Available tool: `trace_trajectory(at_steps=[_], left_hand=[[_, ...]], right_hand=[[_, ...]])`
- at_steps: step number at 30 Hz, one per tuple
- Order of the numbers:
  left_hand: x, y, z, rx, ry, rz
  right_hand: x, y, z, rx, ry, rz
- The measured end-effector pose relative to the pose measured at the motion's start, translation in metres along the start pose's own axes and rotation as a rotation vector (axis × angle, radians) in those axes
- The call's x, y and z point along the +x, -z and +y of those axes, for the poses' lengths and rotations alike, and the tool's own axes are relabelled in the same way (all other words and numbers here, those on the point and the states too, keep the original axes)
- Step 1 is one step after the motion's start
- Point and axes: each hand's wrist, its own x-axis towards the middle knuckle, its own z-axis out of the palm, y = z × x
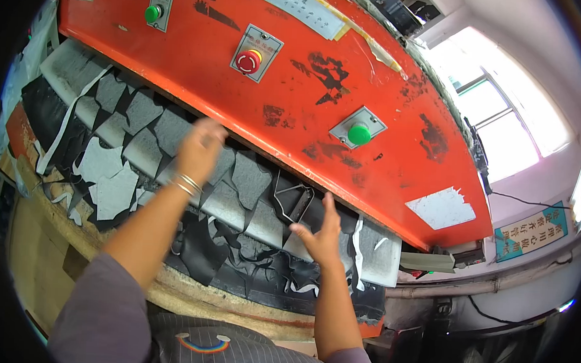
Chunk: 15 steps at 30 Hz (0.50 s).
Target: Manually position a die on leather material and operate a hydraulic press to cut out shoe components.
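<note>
Head view: the right hand (pixel 323 240), spread and empty, stood beside a metal frame (pixel 304 207). The left hand (pixel 200 151) was blurred, its grip indeterminable.

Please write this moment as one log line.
left hand: blurred, near red press beam; right hand: open, beside metal cutting die, contact unclear; white cut pieces: at left

A long pale slab (pixel 382 258) is partly covered by black sheeting (pixel 315 215), on which a metal frame (pixel 302 205) is set toward the right.
</note>
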Motion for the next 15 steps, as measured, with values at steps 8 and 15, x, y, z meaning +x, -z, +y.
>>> trace_trajectory(at_steps=[8,15], left_hand=[[0.104,0.185,0.063,0.104,-0.202,0.798],[0.128,0.208,0.082,0.243,-0.455,0.422]], right_hand=[[0.056,0.076,-0.125,0.676,0.106,0.343],[0.067,0.076,-0.152,0.556,0.086,0.461]])
